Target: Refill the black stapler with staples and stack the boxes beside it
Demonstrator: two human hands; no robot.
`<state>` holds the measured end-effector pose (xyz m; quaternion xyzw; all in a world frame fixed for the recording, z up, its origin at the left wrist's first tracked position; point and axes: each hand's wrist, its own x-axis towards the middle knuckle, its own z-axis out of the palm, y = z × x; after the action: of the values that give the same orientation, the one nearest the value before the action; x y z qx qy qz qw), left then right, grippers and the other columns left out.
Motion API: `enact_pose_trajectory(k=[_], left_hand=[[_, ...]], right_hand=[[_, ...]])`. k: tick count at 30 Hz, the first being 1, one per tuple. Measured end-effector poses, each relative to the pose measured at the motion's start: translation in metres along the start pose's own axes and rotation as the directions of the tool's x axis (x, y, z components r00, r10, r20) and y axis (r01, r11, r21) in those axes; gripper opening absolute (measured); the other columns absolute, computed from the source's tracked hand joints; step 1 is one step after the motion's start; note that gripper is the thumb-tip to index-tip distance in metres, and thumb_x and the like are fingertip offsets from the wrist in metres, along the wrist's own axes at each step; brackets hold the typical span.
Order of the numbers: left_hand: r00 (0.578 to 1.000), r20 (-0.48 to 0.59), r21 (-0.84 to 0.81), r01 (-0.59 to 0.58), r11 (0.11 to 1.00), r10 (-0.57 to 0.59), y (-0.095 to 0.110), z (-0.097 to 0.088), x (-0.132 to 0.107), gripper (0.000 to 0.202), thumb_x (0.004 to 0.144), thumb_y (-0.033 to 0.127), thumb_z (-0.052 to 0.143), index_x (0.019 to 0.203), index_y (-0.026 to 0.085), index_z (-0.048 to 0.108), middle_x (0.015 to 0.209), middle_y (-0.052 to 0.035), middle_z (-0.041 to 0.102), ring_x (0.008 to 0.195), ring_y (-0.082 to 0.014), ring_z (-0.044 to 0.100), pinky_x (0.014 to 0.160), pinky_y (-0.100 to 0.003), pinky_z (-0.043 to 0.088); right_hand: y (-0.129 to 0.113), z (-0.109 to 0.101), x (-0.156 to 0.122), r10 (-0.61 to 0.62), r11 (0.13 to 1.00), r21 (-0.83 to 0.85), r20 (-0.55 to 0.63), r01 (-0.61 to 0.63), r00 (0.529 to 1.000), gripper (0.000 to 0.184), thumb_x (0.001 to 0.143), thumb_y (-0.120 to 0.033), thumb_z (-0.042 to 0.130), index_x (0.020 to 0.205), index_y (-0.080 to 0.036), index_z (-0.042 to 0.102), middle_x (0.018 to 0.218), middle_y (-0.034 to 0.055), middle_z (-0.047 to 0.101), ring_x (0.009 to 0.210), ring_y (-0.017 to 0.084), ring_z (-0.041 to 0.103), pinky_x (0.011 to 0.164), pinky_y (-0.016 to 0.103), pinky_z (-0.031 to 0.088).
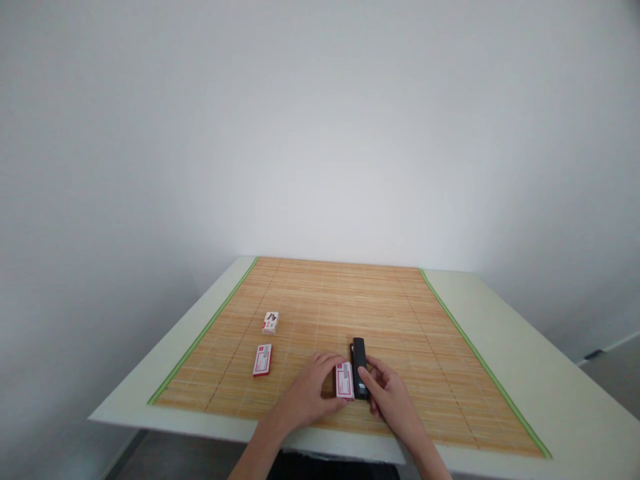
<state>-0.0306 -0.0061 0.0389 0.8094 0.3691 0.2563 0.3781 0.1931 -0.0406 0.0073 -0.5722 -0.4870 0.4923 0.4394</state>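
Near the front of the mat, my left hand (320, 387) grips a small white box with a red border (345, 381) by its far and near ends, thumb at the near end. Right beside that box lies a black stapler (359, 370), its length pointing away from me. My right hand (387, 393) holds the stapler from the right, with the thumb on top and the other fingers curled along its side. Further left rests a similar white and red box (263, 359). Behind it sits a smaller white box with a dark picture on top (271, 322).
A bamboo mat (340, 293) with green edges covers the middle of a white table (505, 347). The table's front edge runs just below my wrists. A plain pale wall (330, 133) rises behind the table.
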Motion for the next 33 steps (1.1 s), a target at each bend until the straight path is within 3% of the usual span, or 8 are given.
enact_pose_trajectory(k=[8,12,15,18,22,27,30,33], left_hand=[[1.000,-0.004,-0.002,-0.003,1.000,0.003,-0.004,0.009,0.009,0.071,0.073,0.038,0.083,0.139,0.035,0.057,0.138,-0.0049,0.061,0.128,-0.0303,0.053,0.112,-0.048,0.040],[1.000,-0.012,0.039,0.020,0.999,-0.020,-0.012,0.005,0.001,0.096,0.068,0.047,0.087,0.152,0.035,0.043,0.153,-0.0064,0.049,0.139,-0.0314,0.044,0.118,-0.048,0.035],[0.983,-0.166,0.160,0.104,0.982,-0.077,-0.028,-0.029,-0.021,0.085,0.077,0.051,0.080,0.152,0.037,0.042,0.155,-0.0046,0.045,0.142,-0.0297,0.041,0.119,-0.048,0.033],[0.927,-0.349,0.319,0.252,0.914,-0.134,-0.059,-0.078,-0.053,0.069,0.080,0.048,0.076,0.144,0.035,0.052,0.148,-0.0053,0.052,0.137,-0.0315,0.045,0.118,-0.051,0.032],[0.909,-0.337,0.345,0.360,0.867,-0.243,-0.095,-0.117,-0.086,0.071,0.075,0.049,0.079,0.140,0.032,0.058,0.142,-0.0060,0.059,0.131,-0.0342,0.051,0.114,-0.052,0.038],[0.934,-0.298,0.296,0.288,0.911,-0.198,-0.083,-0.106,-0.073,0.044,0.084,0.050,0.069,0.122,0.028,0.068,0.131,-0.0062,0.066,0.124,-0.0299,0.057,0.110,-0.046,0.043],[0.948,-0.270,0.294,0.247,0.923,-0.168,-0.068,-0.097,-0.053,0.063,0.077,0.049,0.077,0.134,0.028,0.061,0.146,-0.0065,0.056,0.135,-0.0313,0.050,0.117,-0.047,0.036],[0.955,-0.194,0.225,0.267,0.937,-0.226,-0.064,-0.095,-0.041,0.066,0.080,0.046,0.073,0.142,0.029,0.055,0.142,-0.0067,0.060,0.132,-0.0295,0.055,0.115,-0.045,0.039]], right_hand=[[-0.007,0.001,-0.003,0.041,0.999,-0.003,-0.013,-0.041,0.999,0.070,0.084,-0.069,0.061,0.130,-0.016,0.061,0.061,-0.0074,0.050,0.037,0.009,0.047,0.035,0.021,0.040],[-0.001,0.000,-0.002,0.024,1.000,0.003,-0.019,-0.024,1.000,0.071,0.086,-0.069,0.060,0.132,-0.015,0.058,0.055,-0.0086,0.050,0.034,0.009,0.045,0.033,0.021,0.038],[0.002,-0.002,-0.001,0.002,1.000,0.016,-0.032,-0.002,0.999,0.071,0.088,-0.068,0.058,0.136,-0.016,0.055,0.051,-0.0096,0.048,0.033,0.010,0.044,0.033,0.020,0.037],[0.003,-0.002,-0.001,-0.007,1.000,0.022,-0.046,0.008,0.999,0.069,0.088,-0.067,0.059,0.136,-0.017,0.055,0.054,-0.0093,0.049,0.034,0.009,0.044,0.033,0.020,0.037],[0.003,-0.001,-0.001,-0.012,1.000,0.009,-0.042,0.012,0.999,0.064,0.090,-0.065,0.059,0.134,-0.018,0.055,0.060,-0.0087,0.050,0.035,0.009,0.045,0.032,0.020,0.039],[0.006,-0.001,-0.001,-0.014,1.000,0.000,-0.037,0.014,0.999,0.061,0.091,-0.063,0.059,0.133,-0.019,0.055,0.061,-0.0083,0.051,0.035,0.008,0.045,0.032,0.020,0.038],[0.007,-0.001,0.000,-0.015,1.000,0.012,-0.039,0.015,0.999,0.061,0.090,-0.063,0.060,0.133,-0.019,0.055,0.062,-0.0084,0.051,0.035,0.008,0.044,0.031,0.019,0.037],[0.008,0.000,0.001,-0.021,0.999,0.025,-0.035,0.022,0.999,0.061,0.089,-0.064,0.061,0.131,-0.019,0.055,0.061,-0.0089,0.049,0.035,0.008,0.044,0.031,0.019,0.037]])
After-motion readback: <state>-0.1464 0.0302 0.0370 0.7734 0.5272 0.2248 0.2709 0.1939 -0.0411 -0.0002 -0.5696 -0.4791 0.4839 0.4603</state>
